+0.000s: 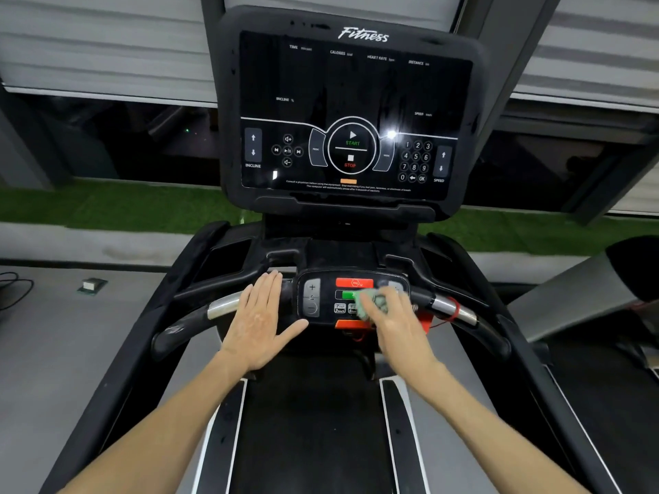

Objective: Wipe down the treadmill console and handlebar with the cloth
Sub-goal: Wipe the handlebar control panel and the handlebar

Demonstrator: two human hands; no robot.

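The black treadmill console (353, 112) stands upright ahead with its dark touch panel and printed buttons. Below it the handlebar (221, 306) curves across, with a small control pad (322, 297) at its middle. My right hand (396, 322) holds a crumpled pale green cloth (372, 303) against the right half of that pad, partly hiding the green and grey buttons. My left hand (262, 320) lies flat with straight, spread fingers on the handlebar just left of the pad. Both forearms reach in from the bottom of the view.
The treadmill belt (310, 422) runs between two side rails below my arms. A red safety clip and cord (451, 311) hang on the right of the bar. A second machine (588, 297) stands at the right. Cables (14, 290) lie on the grey floor at the left.
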